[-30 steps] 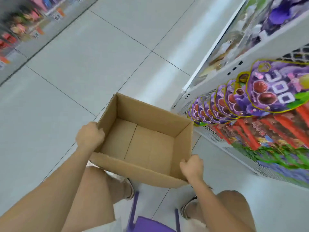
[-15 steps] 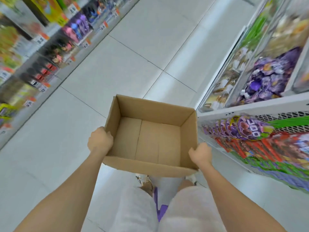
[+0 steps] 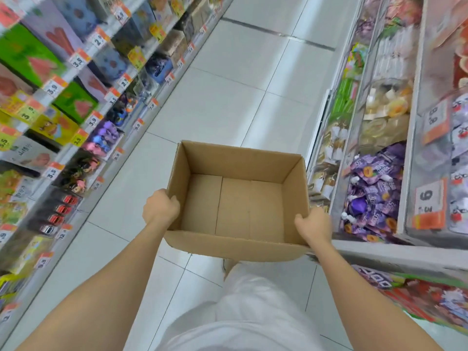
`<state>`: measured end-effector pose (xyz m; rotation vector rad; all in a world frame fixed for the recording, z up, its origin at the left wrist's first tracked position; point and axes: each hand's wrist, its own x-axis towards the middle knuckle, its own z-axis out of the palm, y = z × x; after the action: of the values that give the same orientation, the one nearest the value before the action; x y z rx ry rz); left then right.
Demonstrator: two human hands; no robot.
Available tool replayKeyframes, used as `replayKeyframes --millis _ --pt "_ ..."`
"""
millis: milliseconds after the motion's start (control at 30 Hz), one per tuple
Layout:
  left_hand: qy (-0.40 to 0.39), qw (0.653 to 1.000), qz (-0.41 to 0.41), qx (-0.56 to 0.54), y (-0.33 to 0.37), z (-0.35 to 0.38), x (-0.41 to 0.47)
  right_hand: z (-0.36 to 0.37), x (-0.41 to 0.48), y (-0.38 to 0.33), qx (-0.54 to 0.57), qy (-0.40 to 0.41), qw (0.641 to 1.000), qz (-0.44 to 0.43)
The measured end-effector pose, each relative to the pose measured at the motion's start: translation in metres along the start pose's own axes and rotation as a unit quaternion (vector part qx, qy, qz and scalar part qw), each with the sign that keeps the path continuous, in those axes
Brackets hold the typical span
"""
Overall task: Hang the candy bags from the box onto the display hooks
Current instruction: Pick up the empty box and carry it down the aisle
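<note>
grip: our left hand (image 3: 160,207) and right hand (image 3: 314,225) curl fingers over opposite side walls | box (image 3: 235,245): empty, held before us, long axis left-right | candy bags (image 3: 417,297): displayed low right, nearer right hand

This is a shop — one aisle of a supermarket. Long shelves (image 3: 83,158) of packed snacks stand on both sides, and orange-and-white price tags (image 3: 53,171) with numbers such as 3.5 and 9.9 sit along the shelf edges. A floor (image 3: 220,102) of pale glossy tiles runs between. On the right, purple pouches (image 3: 374,188) fill a bin — printed candy bags (image 3: 417,297) show lower down.
</note>
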<state>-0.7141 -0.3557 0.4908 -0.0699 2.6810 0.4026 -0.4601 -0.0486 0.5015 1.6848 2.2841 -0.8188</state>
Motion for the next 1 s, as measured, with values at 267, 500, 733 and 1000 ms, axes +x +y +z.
replayKeyframes --millis 267,500,733,1000 --pt "0.01 0.999 0.034 0.0 0.152 -0.062 0.144 -0.07 0.148 -0.132 0.077 0.03 0.996 0.021" --pt "0.008 0.998 0.014 -0.062 0.294 -0.074 0.291 -0.11 0.318 -0.25 0.128 0.058 0.989 0.038" --pt "0.004 0.994 0.046 -0.098 0.474 -0.09 0.447 -0.168 0.481 -0.36 0.158 0.085 0.981 0.075" --pt "-0.042 0.988 0.124 -0.078 0.725 -0.084 0.587 -0.263 0.678 -0.429 0.171 0.139 0.967 0.13"
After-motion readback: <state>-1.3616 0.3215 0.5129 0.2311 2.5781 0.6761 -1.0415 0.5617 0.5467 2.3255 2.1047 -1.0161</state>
